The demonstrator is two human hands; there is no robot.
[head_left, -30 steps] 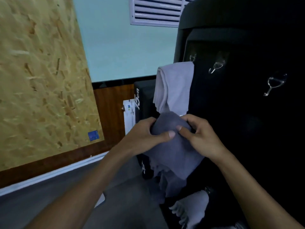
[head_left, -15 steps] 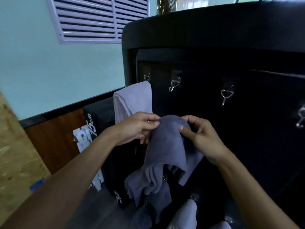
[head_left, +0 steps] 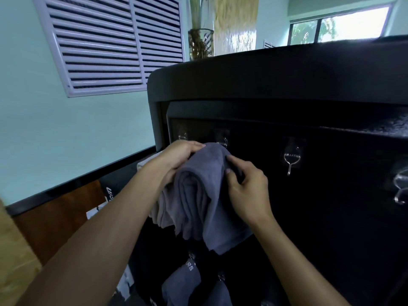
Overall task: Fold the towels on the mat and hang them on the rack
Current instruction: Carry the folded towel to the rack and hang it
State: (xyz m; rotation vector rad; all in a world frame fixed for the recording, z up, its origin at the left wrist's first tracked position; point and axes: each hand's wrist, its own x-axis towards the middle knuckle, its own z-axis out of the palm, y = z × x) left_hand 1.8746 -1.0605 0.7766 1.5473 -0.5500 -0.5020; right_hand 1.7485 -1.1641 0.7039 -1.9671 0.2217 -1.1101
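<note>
Both hands hold the folded grey towel (head_left: 198,195) at its top: the left hand (head_left: 178,160) grips the fold, the right hand (head_left: 245,186) pinches its edge. The hook (head_left: 222,142) behind is nearly hidden by cloth, so the thick fold may miss it and slip down the black rack (head_left: 287,89).

Two bare forearms are seen, uncovered by any sleeve right down to the frame's lower edge. No watch, ring or bracelet is worn on the left hand (head_left: 176,157) or the right hand (head_left: 247,191). The fingernails are kept short and unpainted.

Left hand (head_left: 178,157) and right hand (head_left: 245,186) raised, fingers curled, gripping.
</note>
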